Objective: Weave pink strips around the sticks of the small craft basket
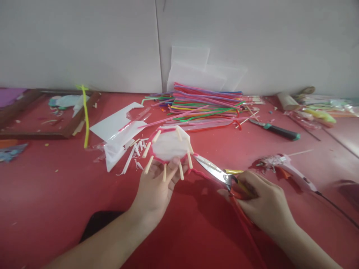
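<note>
My left hand [157, 186] holds a white round disc [169, 146] by its near edge, fingers closed around it. The disc is rimmed with a pink pipe cleaner, and several short wooden sticks stand out around its edge. My right hand [265, 205] grips yellow-handled scissors [215, 171]. The blades point left toward the disc's right side, where a red pipe cleaner [241, 216] trails off toward me.
A pile of coloured pipe cleaners [202, 104] lies behind the disc. White paper scraps [117, 138] lie at the left, a glue gun [288, 170] and a green-handled cutter [277, 130] at the right, and a wooden frame [42, 112] at the far left. A dark phone [98, 222] lies near my left arm.
</note>
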### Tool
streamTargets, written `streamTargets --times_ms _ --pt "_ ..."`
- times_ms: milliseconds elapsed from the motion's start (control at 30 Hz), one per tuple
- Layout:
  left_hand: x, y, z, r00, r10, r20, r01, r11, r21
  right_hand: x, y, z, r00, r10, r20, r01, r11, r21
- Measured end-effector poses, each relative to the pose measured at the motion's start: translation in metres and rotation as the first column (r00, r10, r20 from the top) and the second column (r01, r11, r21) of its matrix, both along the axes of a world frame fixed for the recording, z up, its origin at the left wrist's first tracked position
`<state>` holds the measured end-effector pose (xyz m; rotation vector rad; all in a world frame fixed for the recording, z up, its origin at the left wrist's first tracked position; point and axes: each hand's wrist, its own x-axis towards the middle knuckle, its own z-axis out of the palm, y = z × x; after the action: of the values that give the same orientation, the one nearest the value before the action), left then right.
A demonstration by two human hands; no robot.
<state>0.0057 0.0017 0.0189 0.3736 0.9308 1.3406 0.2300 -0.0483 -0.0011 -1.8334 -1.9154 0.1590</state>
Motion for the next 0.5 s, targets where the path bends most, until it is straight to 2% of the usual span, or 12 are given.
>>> streamTargets --times_ms 67,167,333,500 --pt "0.0 -0.001 -0.002 0.995 0.033 -0.1 -0.03 0.999 0.024 0.002 -0.001 -0.001 1.0 0.013 -0.006 -0.013 0.997 -0.071" --pt "0.0 -0.002 -0.005 0.981 -0.017 -0.193 0.022 0.999 0.027 0.005 -0.003 -0.001 0.999 0.033 -0.004 -0.033 0.986 -0.161" --pt "-0.002 0.001 -0.009 0.974 -0.107 -0.199 0.12 0.991 0.055 0.01 -0.002 0.003 0.994 0.108 -0.012 -0.107 0.946 -0.306" --pt "-0.004 0.002 -0.015 0.955 -0.052 -0.292 0.072 0.996 0.058 0.01 0.002 0.014 0.984 0.174 0.045 -0.142 0.906 -0.398"
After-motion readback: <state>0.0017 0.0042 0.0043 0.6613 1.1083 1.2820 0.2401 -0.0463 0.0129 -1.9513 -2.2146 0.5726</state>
